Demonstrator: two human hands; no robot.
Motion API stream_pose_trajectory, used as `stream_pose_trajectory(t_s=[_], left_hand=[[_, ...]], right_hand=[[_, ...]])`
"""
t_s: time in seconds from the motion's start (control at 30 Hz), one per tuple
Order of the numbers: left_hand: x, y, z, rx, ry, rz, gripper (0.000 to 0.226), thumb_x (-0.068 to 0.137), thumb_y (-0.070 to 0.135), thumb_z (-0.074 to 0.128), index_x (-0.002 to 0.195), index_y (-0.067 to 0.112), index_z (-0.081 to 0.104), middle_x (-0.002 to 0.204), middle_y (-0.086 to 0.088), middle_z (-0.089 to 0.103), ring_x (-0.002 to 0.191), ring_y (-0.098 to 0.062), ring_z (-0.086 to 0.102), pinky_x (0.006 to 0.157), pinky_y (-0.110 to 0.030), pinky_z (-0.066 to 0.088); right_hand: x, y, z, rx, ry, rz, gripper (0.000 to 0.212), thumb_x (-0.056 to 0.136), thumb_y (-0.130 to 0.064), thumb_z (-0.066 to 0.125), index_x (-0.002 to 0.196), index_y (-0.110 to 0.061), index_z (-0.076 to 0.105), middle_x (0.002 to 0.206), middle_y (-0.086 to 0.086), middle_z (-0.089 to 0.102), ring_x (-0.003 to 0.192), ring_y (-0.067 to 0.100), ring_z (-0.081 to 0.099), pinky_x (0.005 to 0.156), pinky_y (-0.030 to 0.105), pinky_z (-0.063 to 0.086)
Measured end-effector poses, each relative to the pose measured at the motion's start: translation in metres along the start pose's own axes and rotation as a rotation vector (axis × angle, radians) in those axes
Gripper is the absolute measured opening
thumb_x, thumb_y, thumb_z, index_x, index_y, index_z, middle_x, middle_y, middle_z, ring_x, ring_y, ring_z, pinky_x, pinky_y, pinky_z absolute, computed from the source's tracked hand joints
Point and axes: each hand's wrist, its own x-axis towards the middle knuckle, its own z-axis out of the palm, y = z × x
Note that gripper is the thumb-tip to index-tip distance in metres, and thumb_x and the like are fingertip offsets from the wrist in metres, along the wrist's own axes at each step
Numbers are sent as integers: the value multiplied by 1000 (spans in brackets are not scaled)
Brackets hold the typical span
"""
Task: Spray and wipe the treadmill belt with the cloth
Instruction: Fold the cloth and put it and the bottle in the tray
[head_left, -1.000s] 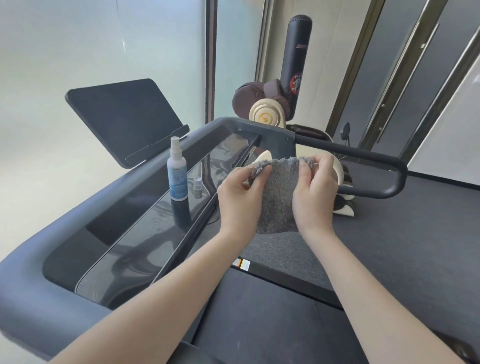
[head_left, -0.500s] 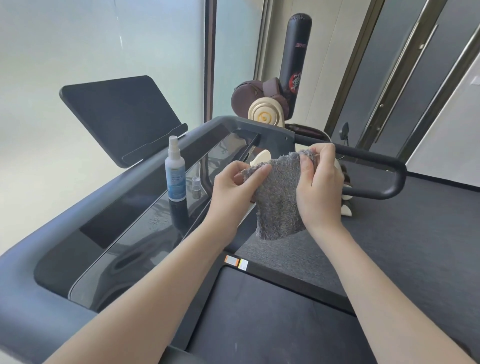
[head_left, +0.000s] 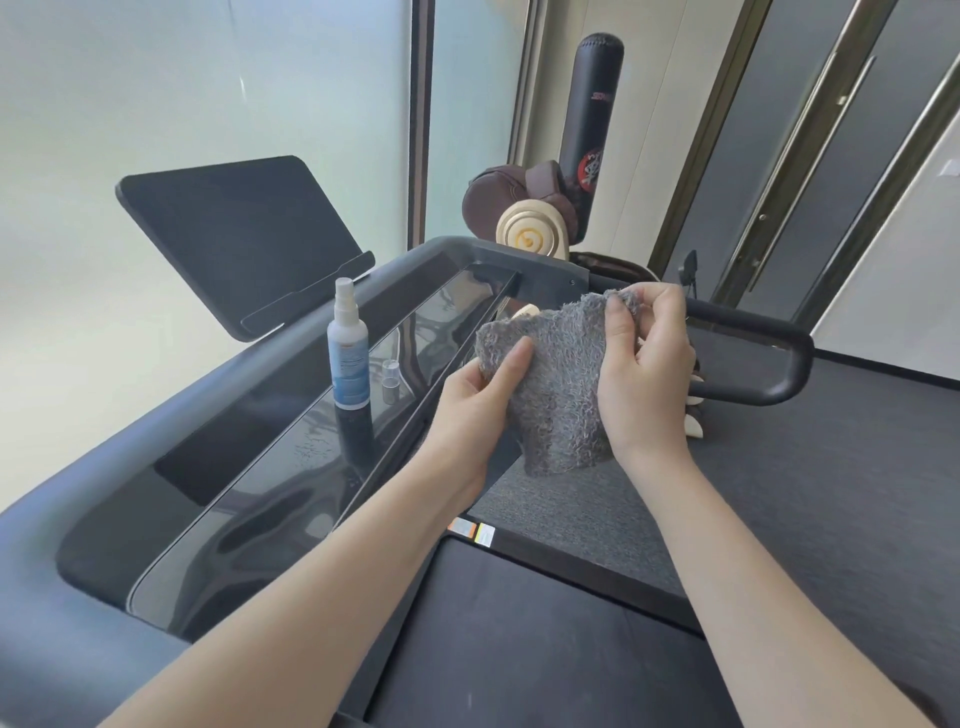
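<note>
Grey cloth (head_left: 561, 395) is held in the air between both hands, above the front end of the belt (head_left: 519, 649) and not touching it. Left hand (head_left: 478, 395) pinches the cloth's left edge, thumb on top. Right hand (head_left: 644, 374), fingers curled, grips the upper right corner. Spray bottle (head_left: 347, 358) stands upright on the console (head_left: 249, 467), uncapped, its clear cap (head_left: 389, 382) just beside it, left of the cloth.

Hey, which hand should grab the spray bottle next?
Probably the left hand: the spray bottle stands upright on the console on that side, with nothing between. The right hand also grips the cloth but sits farther away.
</note>
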Motion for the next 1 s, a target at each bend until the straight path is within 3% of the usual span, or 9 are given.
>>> stream_pose_trajectory(t_s=[0.1, 0.2, 0.37, 0.5, 0.6, 0.7, 0.83, 0.9, 1.0], left_hand=[[-3, 1, 4, 173, 113, 174, 17, 96, 26, 59, 87, 13, 64, 79, 3, 71, 68, -1, 67, 58, -19, 51], [-1, -2, 0, 480, 235, 403, 30, 96, 28, 59, 87, 0, 62, 81, -11, 67, 70, -8, 56, 67, -31, 47], [-2, 0, -3, 555, 298, 491, 44, 93, 30, 61, 83, -12, 53, 79, -28, 59, 66, -12, 42, 59, -32, 36], [-4, 2, -7, 498, 282, 474, 37, 95, 30, 59, 83, -4, 59, 74, -15, 63, 68, -12, 49, 65, -36, 43], [-4, 6, -9, 451, 272, 451, 36, 96, 30, 58, 79, -3, 58, 70, -4, 57, 67, -11, 48, 64, -32, 41], [-1, 9, -11, 414, 262, 445, 43, 96, 32, 59, 81, -8, 55, 70, -12, 57, 69, -13, 49, 64, -38, 42], [-4, 13, -14, 456, 258, 474, 46, 95, 30, 61, 80, -12, 53, 71, -22, 55, 67, -13, 47, 61, -36, 42], [-5, 16, -20, 545, 302, 504, 47, 95, 30, 61, 74, -11, 50, 65, -10, 47, 62, -11, 40, 57, -29, 35], [-6, 20, -35, 659, 355, 536, 53, 94, 33, 61, 72, -13, 46, 62, -11, 39, 61, -14, 32, 57, -31, 30]], right_hand=[[-4, 7, 0, -80, 24, -25, 10, 96, -14, 48, 94, -4, 48, 68, -17, 44, 62, -7, 47, 56, 7, 31], [-11, 8, 0, -175, 14, -97, 12, 96, -8, 47, 93, 3, 48, 73, -22, 38, 64, -1, 35, 56, 16, 24], [-16, 6, 0, -145, 10, -39, 13, 96, -10, 48, 95, 2, 48, 74, -22, 39, 64, -1, 38, 57, 20, 26], [-18, 3, -1, 228, -28, 373, 12, 93, -23, 57, 94, -12, 52, 71, -11, 55, 62, -9, 52, 66, 13, 41], [-17, 3, -5, 547, -190, 774, 32, 85, -36, 64, 98, -7, 67, 89, 5, 72, 86, 16, 68, 81, 33, 53], [-19, 5, -6, 639, -352, 948, 39, 87, -39, 60, 106, -6, 69, 104, 12, 72, 97, 27, 68, 85, 44, 54], [-25, 13, 5, 389, -261, 709, 42, 95, -37, 46, 93, 4, 58, 92, 22, 66, 89, 32, 63, 81, 44, 51], [-27, 11, 10, 167, -217, 511, 40, 96, -36, 42, 69, -7, 45, 63, 6, 49, 63, 17, 46, 66, 35, 37], [-31, -1, 18, 9, -170, 331, 37, 100, -27, 39, 65, -14, 39, 56, -4, 37, 55, 13, 35, 58, 32, 25]])
